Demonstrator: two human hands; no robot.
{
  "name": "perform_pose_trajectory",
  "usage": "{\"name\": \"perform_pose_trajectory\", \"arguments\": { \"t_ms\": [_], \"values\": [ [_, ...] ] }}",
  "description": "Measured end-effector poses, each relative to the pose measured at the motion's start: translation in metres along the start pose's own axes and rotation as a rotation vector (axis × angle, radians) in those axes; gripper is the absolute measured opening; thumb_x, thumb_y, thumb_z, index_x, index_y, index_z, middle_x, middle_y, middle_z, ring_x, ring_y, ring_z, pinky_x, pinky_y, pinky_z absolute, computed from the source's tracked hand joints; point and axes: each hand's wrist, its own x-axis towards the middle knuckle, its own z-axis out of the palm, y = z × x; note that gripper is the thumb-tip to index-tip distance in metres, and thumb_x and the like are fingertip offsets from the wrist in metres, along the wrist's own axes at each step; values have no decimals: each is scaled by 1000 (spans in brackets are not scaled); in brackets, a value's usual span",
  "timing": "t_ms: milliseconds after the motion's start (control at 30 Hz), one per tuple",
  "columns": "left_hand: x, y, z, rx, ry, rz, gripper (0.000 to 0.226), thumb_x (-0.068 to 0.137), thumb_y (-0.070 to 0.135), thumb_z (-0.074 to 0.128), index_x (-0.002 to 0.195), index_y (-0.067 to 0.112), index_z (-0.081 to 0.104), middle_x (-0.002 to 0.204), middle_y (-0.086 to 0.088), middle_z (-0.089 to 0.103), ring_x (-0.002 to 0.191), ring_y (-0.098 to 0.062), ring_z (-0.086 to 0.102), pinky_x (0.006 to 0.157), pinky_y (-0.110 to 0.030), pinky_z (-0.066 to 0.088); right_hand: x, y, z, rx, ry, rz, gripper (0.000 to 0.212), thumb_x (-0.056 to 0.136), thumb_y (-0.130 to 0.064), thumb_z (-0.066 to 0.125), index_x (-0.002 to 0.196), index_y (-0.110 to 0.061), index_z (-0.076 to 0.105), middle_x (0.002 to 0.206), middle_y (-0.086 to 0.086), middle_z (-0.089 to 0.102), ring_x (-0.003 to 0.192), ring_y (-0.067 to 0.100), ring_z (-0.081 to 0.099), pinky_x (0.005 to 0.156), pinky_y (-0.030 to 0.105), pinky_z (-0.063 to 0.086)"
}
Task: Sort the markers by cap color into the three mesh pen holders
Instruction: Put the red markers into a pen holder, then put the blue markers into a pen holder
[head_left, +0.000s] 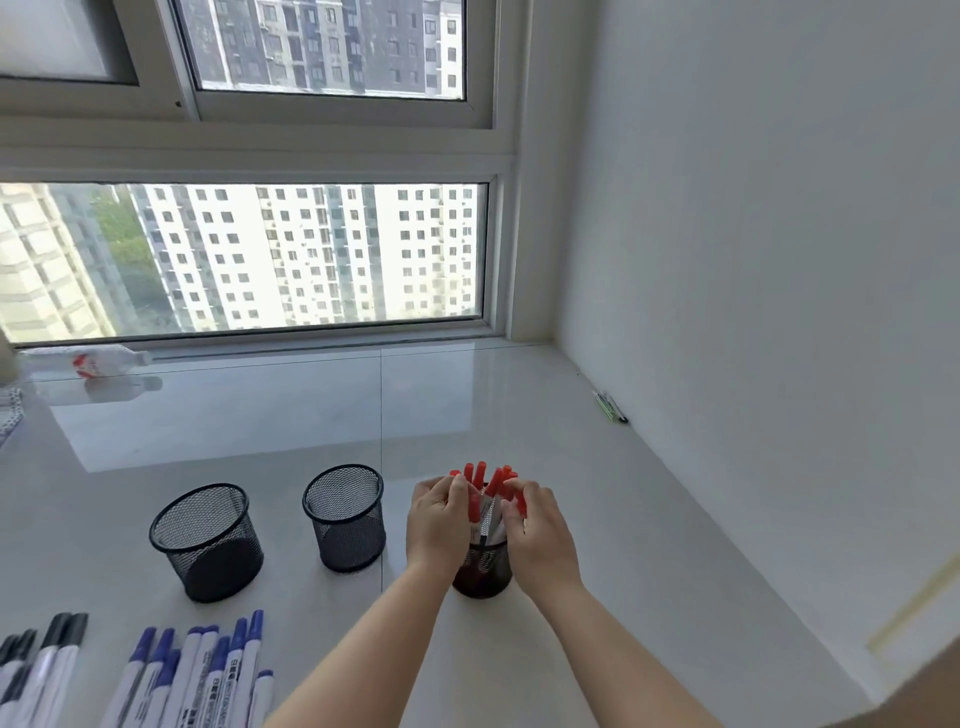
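Note:
Three black mesh pen holders stand in a row on the white surface. The left holder (207, 540) and the middle holder (345, 517) hold nothing. The right holder (483, 569) contains several red-capped markers (493, 480), caps up. My left hand (439, 522) and my right hand (540, 535) curl around this bundle from either side, above the holder's rim. Several blue-capped markers (200, 670) lie at the bottom left, and black-capped markers (39, 654) lie further left at the frame edge.
A plastic bottle (85, 361) lies on its side by the window at the far left. A small green and black object (610, 406) lies against the right wall. The wall runs close along the right holder's side.

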Motion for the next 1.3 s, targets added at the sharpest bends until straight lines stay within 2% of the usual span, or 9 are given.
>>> {"name": "perform_pose_trajectory", "arguments": {
  "t_ms": [133,233,367,467,700,800,1000,1133,1300],
  "values": [
    [-3,9,-10,69,-71,-7,26,93,40,44,87,26,66,103,3,47,86,0,50,80,-18,30,-9,-5,-3,-64,16,19,34,94,-27,45,128,-23,47,118,-1,50,112,16,45,87,22,34],
    [-14,11,-18,31,-87,-35,38,93,46,43,107,17,62,110,-2,50,100,-15,52,87,-27,37,-19,-11,-4,-158,90,-4,37,94,-24,44,131,-21,46,126,0,47,116,18,39,91,24,33],
    [-35,11,-35,-3,5,6,17,93,33,48,93,22,61,107,-2,59,92,-9,56,77,-20,41,-41,-28,-1,-145,396,-218,22,85,-2,53,104,-8,62,111,9,56,103,27,50,88,15,28],
    [-54,6,-58,33,80,76,15,90,21,53,82,32,57,95,6,63,83,-2,57,65,-8,39,-60,-37,11,-74,445,-315,14,79,0,51,89,-6,60,92,8,59,84,23,52,80,13,27],
    [-81,-26,-133,206,167,129,16,87,16,57,81,31,58,82,13,63,75,4,57,61,1,37,-98,-46,71,49,185,-281,14,79,-7,49,88,-9,60,80,-4,55,77,17,48,71,30,43],
    [-84,-45,-170,298,192,84,16,87,17,56,80,31,58,78,14,61,74,3,55,58,-4,36,-112,-49,96,54,35,-211,13,83,-3,53,88,-14,60,75,-17,47,76,15,50,69,25,40],
    [-86,-92,-228,579,324,-26,13,87,15,54,95,16,64,104,-5,59,101,-23,50,80,-26,38,-139,-66,141,15,-413,15,21,89,-24,49,110,-22,49,81,-7,53,75,12,52,65,26,39],
    [-85,-112,-245,695,293,-62,21,91,16,49,108,15,61,116,-13,49,106,-27,43,86,-28,35,-149,-78,160,-187,-427,89,28,91,-32,44,115,-18,43,103,2,54,88,20,54,69,29,38],
    [-81,-120,-248,763,283,-85,27,92,18,47,117,15,56,121,-13,43,110,-30,41,93,-37,37,-150,-83,174,-549,-486,-25,35,94,-27,32,117,-5,47,120,12,44,101,26,45,82,33,38]
  ]
}}
